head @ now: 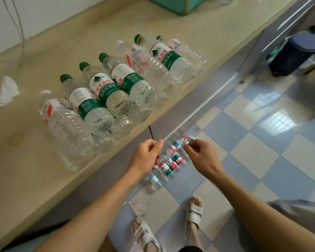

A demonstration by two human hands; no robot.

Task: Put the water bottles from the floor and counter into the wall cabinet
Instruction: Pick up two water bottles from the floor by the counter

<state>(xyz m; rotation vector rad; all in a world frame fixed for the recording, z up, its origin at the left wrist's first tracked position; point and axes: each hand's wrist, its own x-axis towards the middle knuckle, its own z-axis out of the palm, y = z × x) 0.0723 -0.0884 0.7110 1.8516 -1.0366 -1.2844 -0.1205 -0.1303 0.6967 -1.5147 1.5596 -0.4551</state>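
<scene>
Several clear water bottles (105, 99) with green caps and green-and-white labels lie side by side on the beige counter (62, 42), among others with red-and-white labels. More small bottles (171, 164) lie in a cluster on the chequered floor against the grey base cabinet (189, 106). My left hand (145, 155) and my right hand (198, 153) hover side by side above the floor cluster, just off the counter's front edge. Both have loosely curled fingers with nothing in them. The wall cabinet is out of view.
A crumpled white tissue (3, 91) lies at the counter's left. A teal box (176, 4) stands at the counter's far end. A dark bin (295, 53) stands on the floor at the right. My sandalled feet (195, 210) stand on the blue-and-white tiles. A cable (20, 33) hangs by the wall.
</scene>
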